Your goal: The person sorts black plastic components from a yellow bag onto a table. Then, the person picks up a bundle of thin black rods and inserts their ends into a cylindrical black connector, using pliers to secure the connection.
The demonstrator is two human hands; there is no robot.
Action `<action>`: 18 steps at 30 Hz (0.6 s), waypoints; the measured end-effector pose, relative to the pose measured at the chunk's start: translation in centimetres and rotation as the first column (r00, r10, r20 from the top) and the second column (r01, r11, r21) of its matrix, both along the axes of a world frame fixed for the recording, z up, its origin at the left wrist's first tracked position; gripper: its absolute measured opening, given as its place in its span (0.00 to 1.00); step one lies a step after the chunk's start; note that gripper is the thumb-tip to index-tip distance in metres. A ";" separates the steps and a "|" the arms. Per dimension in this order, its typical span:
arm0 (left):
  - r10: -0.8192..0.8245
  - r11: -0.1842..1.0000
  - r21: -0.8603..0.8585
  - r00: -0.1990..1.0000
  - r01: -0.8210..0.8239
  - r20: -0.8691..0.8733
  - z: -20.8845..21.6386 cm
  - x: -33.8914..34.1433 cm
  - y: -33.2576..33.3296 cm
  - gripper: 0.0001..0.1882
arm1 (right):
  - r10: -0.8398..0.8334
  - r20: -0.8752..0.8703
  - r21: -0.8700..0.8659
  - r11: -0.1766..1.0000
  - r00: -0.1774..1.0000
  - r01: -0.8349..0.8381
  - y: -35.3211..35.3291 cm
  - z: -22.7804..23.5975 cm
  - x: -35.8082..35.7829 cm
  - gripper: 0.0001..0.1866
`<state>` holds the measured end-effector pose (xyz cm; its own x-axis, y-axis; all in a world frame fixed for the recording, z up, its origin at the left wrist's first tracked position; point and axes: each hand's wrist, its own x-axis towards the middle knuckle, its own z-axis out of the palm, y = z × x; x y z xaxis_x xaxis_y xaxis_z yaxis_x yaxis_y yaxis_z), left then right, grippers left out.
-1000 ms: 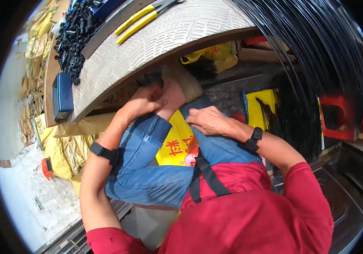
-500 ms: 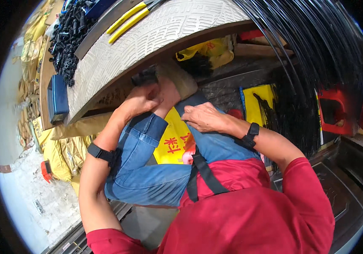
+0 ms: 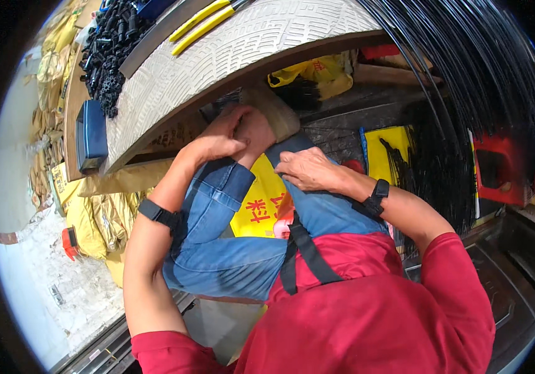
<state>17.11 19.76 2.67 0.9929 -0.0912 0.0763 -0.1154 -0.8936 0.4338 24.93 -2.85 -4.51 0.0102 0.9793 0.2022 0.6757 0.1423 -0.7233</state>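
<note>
My left hand [image 3: 220, 138] is on the bare ankle [image 3: 258, 134] of my bent left leg, under the table's edge. Its thumb lies across the skin while the fingers curl round the far side. Below it, the blue jeans [image 3: 217, 184] have a turned-up cuff. On the other thigh rests my right hand [image 3: 308, 169], its fingers curled in against the denim. No object shows in it, though its fingertips are partly hidden. Between my legs lies a yellow sheet [image 3: 258, 202] with red print.
Above my hands is a table with a pale patterned top [image 3: 230, 47], bearing yellow-handled pliers [image 3: 202, 28] and a heap of small black parts [image 3: 108, 62]. Long black rods [image 3: 454, 56] hang over its right side. A red plastic stool [image 3: 501, 165] stands at right, yellow sacks [image 3: 96, 218] at left.
My left hand's fingers have spread from a bunched pose to wrap round the ankle. The right hand stays on the thigh. The whole view has shifted slightly.
</note>
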 end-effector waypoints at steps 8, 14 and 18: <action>0.205 0.937 -0.051 0.664 -0.345 -0.719 1.7 0.7 -0.7 0.30 | -0.035 -0.023 0.020 0.999 0.999 0.035 -0.7 -0.9 0.4 0.06; 0.118 0.933 -0.311 0.971 -0.179 -0.206 -1.1 -0.1 0.2 0.20 | -0.001 0.022 0.017 1.000 1.000 0.000 -0.2 -0.4 0.1 0.06; 0.182 0.939 -0.043 0.599 -0.341 -0.780 1.6 1.8 -0.4 0.31 | -0.040 0.019 0.022 0.999 0.999 0.040 -0.7 -0.8 0.6 0.06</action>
